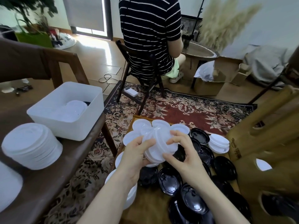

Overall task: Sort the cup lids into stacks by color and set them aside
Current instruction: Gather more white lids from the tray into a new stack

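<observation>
White plastic dominates the left: a tall stack of white lids stands on the dark table near its left edge, already sorted and set aside by the look of it. Behind the stack, toward the table's far right corner, a white tub holds a few more pale lids. Lower and to the right, a wooden tray carries the unsorted spread. Above the tray's middle, the left hand grips a small bundle of white lids from the left side, its fingers curled around the rim. The right hand pinches the same bundle from the right, fingers bent onto its top and edge, apparently squaring it into a stack. Loose white lids lie along the tray's far edge. Black lids cover the tray's right half, scattered and overlapping, not yet stacked. I judge the white sorting well advanced, the black barely begun.
</observation>
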`<state>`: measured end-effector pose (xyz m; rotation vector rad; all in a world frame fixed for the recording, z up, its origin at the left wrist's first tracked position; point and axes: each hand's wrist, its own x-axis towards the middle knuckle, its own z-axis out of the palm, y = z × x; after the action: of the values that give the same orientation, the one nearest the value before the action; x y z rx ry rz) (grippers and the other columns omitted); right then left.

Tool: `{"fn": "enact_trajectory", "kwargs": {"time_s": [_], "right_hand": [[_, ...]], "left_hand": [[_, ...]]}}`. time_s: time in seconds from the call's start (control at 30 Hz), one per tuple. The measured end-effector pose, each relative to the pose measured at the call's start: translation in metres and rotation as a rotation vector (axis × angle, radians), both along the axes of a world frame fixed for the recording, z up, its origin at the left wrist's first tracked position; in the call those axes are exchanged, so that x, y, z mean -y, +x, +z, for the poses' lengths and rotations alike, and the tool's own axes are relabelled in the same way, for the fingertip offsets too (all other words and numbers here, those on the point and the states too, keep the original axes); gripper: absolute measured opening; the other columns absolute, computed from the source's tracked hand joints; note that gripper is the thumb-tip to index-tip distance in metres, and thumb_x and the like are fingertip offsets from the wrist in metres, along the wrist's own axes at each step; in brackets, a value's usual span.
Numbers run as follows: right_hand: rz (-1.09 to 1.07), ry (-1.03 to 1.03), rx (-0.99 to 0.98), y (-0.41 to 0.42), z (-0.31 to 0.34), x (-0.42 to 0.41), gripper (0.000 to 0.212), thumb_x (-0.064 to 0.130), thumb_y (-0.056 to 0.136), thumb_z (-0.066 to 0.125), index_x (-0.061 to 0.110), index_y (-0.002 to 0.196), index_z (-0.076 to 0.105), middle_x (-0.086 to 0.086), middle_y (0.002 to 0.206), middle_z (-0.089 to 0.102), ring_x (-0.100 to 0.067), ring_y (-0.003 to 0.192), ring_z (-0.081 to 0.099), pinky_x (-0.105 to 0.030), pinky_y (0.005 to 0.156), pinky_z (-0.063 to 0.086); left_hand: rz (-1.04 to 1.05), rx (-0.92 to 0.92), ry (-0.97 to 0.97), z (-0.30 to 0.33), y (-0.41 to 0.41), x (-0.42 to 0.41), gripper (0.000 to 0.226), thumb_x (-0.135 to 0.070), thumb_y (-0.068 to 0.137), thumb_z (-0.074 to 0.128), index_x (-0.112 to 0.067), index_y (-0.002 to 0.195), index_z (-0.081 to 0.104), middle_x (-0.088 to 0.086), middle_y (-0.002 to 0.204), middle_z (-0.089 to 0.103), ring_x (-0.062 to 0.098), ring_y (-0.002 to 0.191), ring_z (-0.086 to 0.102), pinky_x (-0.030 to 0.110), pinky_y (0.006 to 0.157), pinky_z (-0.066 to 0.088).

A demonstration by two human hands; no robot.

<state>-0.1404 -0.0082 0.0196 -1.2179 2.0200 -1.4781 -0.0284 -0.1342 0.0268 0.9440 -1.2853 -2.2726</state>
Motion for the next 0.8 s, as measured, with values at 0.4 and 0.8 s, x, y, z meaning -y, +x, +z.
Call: {"fn": "enact_trajectory", "kwargs": {"time_s": [0.4,0.8], "right_hand": [[-0.058,0.0,0.198,-0.003,0.006,0.0,0.041,0.04,0.066,0.088,0.028,0.091,0.058,0.018,0.131,0.056,-0.012,0.106,0.064,-0.038,0.083,0.057],[0.002,0.073,0.167,-0.007,0.002,-0.002,0.049,0.052,0.069,0.066,0.045,0.116,0.054,0.019,0.125,0.052,-0.01,0.117,0.055,-0.038,0.096,0.05]], "left_hand": [[-0.017,-0.127,0.181,0.005,0.002,0.006,0.031,-0.025,0.099,0.054,-0.01,0.124,0.067,0.014,0.119,0.072,0.031,0.104,0.069,0.041,0.08,0.06],[-0.005,-0.163,0.193,0.003,-0.006,-0.013,0.029,-0.019,0.103,0.046,-0.007,0.117,0.069,0.013,0.114,0.074,0.03,0.104,0.066,0.049,0.09,0.055]]}}
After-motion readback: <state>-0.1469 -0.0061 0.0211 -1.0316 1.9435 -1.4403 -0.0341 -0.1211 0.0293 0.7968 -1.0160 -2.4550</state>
